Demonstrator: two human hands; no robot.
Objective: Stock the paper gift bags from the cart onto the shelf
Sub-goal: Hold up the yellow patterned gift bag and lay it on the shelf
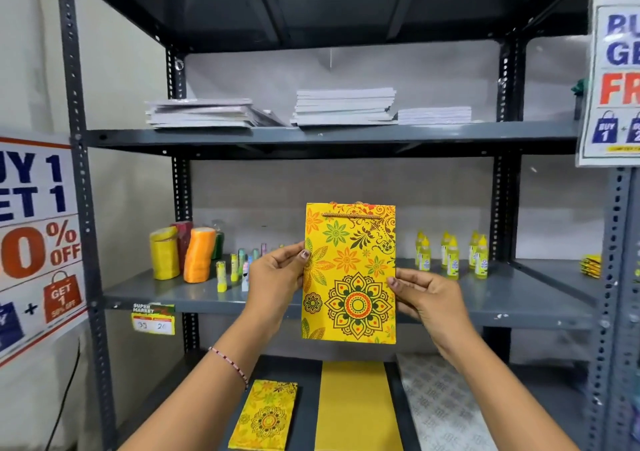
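I hold a flat yellow paper gift bag (349,274) with floral and mandala print upright in front of the grey metal shelf (519,307). My left hand (277,277) pinches its left edge and my right hand (420,293) pinches its right edge. The bag hangs in the air before the middle shelf board, its rope handle at the top. On the lower shelf board lie another yellow floral bag (265,416), a plain mustard bag (356,405) and a pale patterned bag (443,405). No cart is in view.
On the middle board stand coloured tape rolls (183,253) and glue sticks (235,267) at the left and yellow glue bottles (450,255) at the right. Stacks of notebooks (343,106) lie on the upper board. Sale posters (34,243) hang on both sides.
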